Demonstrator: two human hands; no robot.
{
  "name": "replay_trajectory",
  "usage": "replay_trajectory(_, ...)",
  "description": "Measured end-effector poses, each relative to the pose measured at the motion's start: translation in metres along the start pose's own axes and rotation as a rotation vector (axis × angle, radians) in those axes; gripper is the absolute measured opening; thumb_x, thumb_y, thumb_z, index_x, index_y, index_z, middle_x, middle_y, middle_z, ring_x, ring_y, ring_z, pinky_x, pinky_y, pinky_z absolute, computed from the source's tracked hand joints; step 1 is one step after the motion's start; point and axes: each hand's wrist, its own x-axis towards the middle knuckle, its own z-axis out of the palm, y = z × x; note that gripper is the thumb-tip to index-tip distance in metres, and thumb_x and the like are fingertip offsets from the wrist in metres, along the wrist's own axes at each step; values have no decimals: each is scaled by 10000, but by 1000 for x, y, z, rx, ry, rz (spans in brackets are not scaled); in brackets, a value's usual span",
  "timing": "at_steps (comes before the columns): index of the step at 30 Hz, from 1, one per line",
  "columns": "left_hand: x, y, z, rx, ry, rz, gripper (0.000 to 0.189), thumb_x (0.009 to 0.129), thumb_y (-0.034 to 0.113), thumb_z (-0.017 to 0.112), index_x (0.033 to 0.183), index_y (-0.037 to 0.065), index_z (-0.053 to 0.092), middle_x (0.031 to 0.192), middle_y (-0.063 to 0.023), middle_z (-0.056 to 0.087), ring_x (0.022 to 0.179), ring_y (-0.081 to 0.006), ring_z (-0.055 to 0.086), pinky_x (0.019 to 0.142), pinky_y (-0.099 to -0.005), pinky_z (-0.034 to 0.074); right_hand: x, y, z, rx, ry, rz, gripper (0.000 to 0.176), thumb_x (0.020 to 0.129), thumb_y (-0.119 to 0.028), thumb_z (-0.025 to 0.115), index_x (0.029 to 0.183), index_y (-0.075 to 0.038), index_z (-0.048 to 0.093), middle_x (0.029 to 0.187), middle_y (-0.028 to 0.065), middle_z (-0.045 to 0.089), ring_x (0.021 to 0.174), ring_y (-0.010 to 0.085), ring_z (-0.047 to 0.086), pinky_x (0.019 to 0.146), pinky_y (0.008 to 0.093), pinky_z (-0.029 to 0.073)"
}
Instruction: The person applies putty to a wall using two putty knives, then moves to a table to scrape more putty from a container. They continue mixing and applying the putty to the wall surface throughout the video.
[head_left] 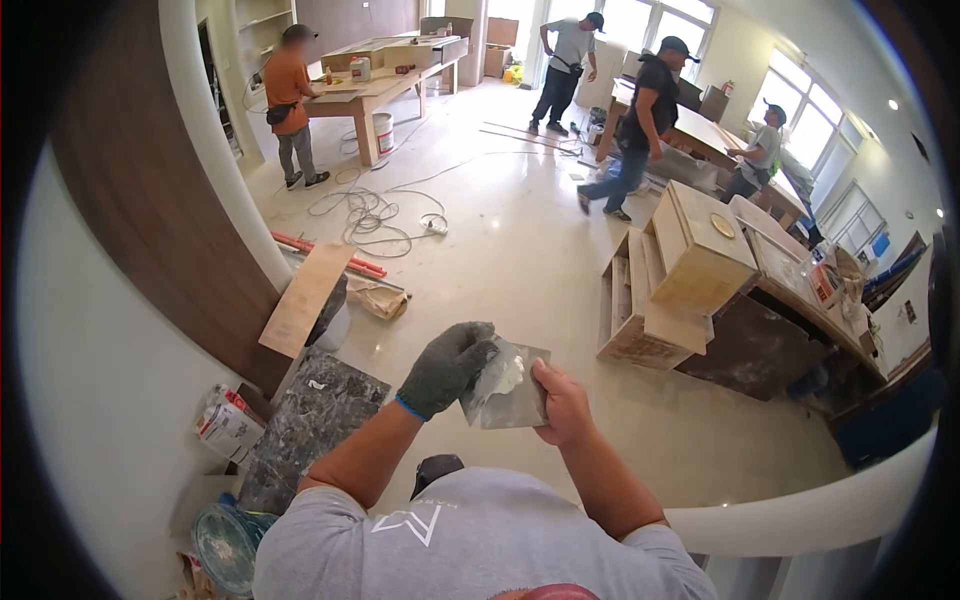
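My left hand (447, 372), in a dark grey glove, is closed on a thin flat spreader blade (482, 385) smeared with white. My bare right hand (564, 403) grips the right edge of a grey flat plate (518, 408), thumb on top. A lump of white putty (510, 374) lies on the plate, and the blade overlaps the plate's left side. Both hands are close together in front of my chest, above the floor. The blade's grip is hidden inside my gloved fingers.
A stained dark board (310, 430) and a plywood strip (307, 300) lie to the left, near a bucket (225, 545). Cables (375, 215) coil on the floor. A wooden cabinet (690, 250) stands right. Several people work farther off, one at a workbench (385, 90).
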Motion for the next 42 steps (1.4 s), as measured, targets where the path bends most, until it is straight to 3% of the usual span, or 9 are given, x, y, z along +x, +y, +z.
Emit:
replay_trajectory(9, 95, -46, -58, 261, 66, -87, 281, 910, 197, 614, 1113, 2, 601, 885, -46, 641, 828, -124, 603, 748, -282, 505, 85, -28, -1, 70, 97, -144, 348, 1021, -248, 423, 1206, 26, 531, 1108, 128, 638, 994, 230, 642, 890, 381, 524)
replay_trajectory(13, 149, -80, -76, -714, 144, -179, 308, 910, 198, 639, 1140, 2, 577, 1014, -93, 640, 904, -165, 641, 761, -298, 542, 134, -44, 6, 38, 121, -218, 339, 1018, -232, 430, 1205, 27, 542, 1134, 134, 631, 1028, 236, 632, 913, 377, 516)
replay_trajectory(16, 178, -67, -72, -1078, -19, -150, 367, 966, 113, 529, 1314, 20, 465, 1219, -119, 568, 1145, -241, 566, 993, -391, 471, 172, -39, 2, 22, 165, -202, 291, 1012, -216, 467, 1201, -5, 530, 1117, 108, 635, 990, 207, 640, 889, 358, 529)
replay_trajectory(24, 240, -66, -86, -1217, -220, -330, 322, 977, 92, 483, 1298, 68, 484, 1212, -75, 578, 1114, -226, 581, 995, -397, 477, 224, -40, 11, -70, 393, -379, 282, 1004, -216, 490, 1213, -26, 510, 1104, 95, 629, 1002, 198, 635, 872, 357, 535)
replay_trajectory(27, 254, -86, -96, -647, -300, -179, 362, 980, 144, 503, 1329, 59, 458, 1234, -77, 563, 1125, -229, 567, 993, -406, 473, 244, -45, -2, -32, 436, -386, 281, 1006, -208, 484, 1216, -22, 503, 1113, 96, 626, 991, 190, 634, 870, 342, 534)
replay_trajectory(31, 270, -84, -90, -1248, -372, -394, 314, 977, 137, 523, 1280, 55, 508, 1166, -52, 584, 1055, -177, 584, 921, -355, 500, 272, -71, -38, -25, 508, -359, 280, 1007, -197, 470, 1228, -28, 500, 1142, 97, 611, 1010, 199, 631, 870, 350, 536)
replay_trajectory(34, 294, -73, -88, -1030, -191, -263, 258, 959, 86, 551, 1215, 56, 565, 1116, -52, 607, 1023, -156, 591, 892, -320, 504, 293, -85, -74, 17, 524, -337, 335, 1010, -258, 447, 1262, -48, 516, 1150, 84, 626, 1018, 232, 641, 845, 370, 535)
replay_trajectory(38, 350, -71, -70, 129, 236, 510, 219, 886, -28, 588, 1103, 3, 594, 1031, -133, 645, 937, -267, 633, 821, -351, 515, 318, -119, -104, 130, 451, -305, 342, 1013, -289, 431, 1257, -72, 534, 1118, 58, 643, 986, 215, 648, 764, 345, 528)
replay_trajectory(42, 393, -52, -14, 279, 70, 917, 335, 823, -33, 645, 1145, 51, 605, 1083, -166, 640, 973, -353, 621, 835, -411, 520, 347, -163, -117, 229, 331, -259, 342, 1015, -305, 416, 1250, -96, 552, 1107, 37, 655, 945, 198, 652, 669, 325, 502)
